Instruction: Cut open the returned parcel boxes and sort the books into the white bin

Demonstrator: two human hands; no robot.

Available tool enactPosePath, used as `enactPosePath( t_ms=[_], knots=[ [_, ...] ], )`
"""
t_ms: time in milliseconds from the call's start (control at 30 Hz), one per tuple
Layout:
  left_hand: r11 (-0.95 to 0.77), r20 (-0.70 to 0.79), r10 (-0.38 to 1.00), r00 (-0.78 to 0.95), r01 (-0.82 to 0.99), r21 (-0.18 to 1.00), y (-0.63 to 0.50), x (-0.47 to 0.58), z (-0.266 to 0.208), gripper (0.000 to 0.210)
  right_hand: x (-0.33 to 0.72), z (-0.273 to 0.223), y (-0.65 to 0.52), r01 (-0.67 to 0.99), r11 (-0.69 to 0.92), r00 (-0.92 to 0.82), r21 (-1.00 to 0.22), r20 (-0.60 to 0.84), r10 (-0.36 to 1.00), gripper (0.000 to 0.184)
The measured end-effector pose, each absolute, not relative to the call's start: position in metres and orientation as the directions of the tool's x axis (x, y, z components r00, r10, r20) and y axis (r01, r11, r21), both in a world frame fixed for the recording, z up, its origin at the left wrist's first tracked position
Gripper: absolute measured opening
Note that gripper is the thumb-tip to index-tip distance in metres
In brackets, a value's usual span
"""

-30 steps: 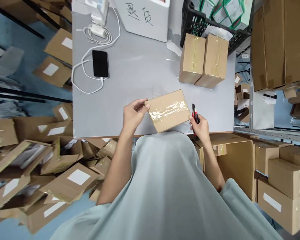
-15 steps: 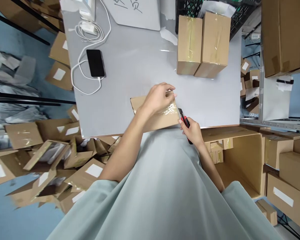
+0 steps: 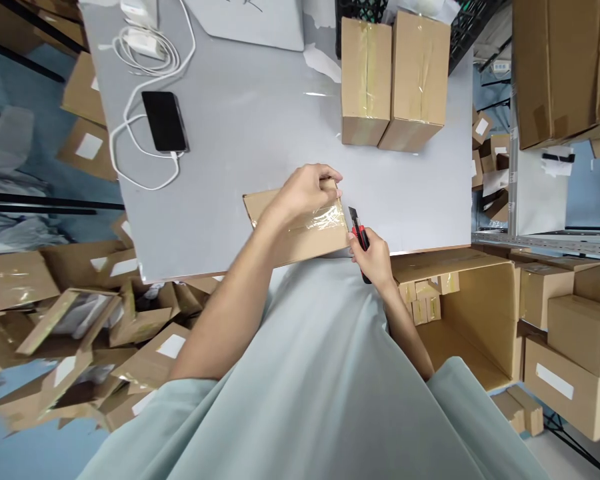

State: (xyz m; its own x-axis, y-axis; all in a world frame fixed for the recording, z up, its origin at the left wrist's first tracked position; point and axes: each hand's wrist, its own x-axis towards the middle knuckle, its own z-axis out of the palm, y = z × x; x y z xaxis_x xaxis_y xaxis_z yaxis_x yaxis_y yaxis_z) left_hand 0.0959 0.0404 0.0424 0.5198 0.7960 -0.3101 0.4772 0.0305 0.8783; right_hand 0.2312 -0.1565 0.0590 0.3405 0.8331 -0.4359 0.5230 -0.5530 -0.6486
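A small cardboard box (image 3: 310, 241) with shiny clear tape on top lies at the table's front edge, against my clothing. My left hand (image 3: 307, 192) rests across it, its fingers curled over the far right edge and gripping the box there. In my right hand (image 3: 375, 259) is a red and black box cutter (image 3: 361, 239), gripped by the handle. Its blade points away from me and stands a little to the right of the box's right end. Part of the box is hidden under my left hand and forearm.
Two taped cartons (image 3: 366, 80) stand at the back right, before a black crate (image 3: 473, 33). A phone (image 3: 165, 121) on a white cable lies at the left. Opened boxes (image 3: 150, 360) heap up left of the table. A large open carton (image 3: 485, 313) sits below right.
The view has shifted, so most things appear farther left. The box cutter's blade has swung slightly away from the box's right end. My left hand keeps its hold on the box.
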Motion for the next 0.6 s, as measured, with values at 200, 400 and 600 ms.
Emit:
enactPosePath(
  t_ms=[200,400,600],
  knots=[
    [-0.001,-0.307,0.784,0.539,0.495,0.869,0.043,0.096,0.041,0.027,0.229,0.079,-0.153,0.688,-0.486,0.308,-0.539,-0.389,0.868,0.034],
    [-0.066,-0.282,0.782,0.556,0.524,0.849,0.043,0.092,0.039,0.027,0.221,0.105,-0.138,0.804,-0.39,0.228,-0.45,-0.373,0.9,0.05],
    [-0.066,-0.311,0.773,0.553,0.557,0.828,0.042,0.093,0.048,0.027,0.215,0.121,-0.123,0.843,-0.407,0.204,-0.351,-0.491,0.847,0.045]
  ],
)
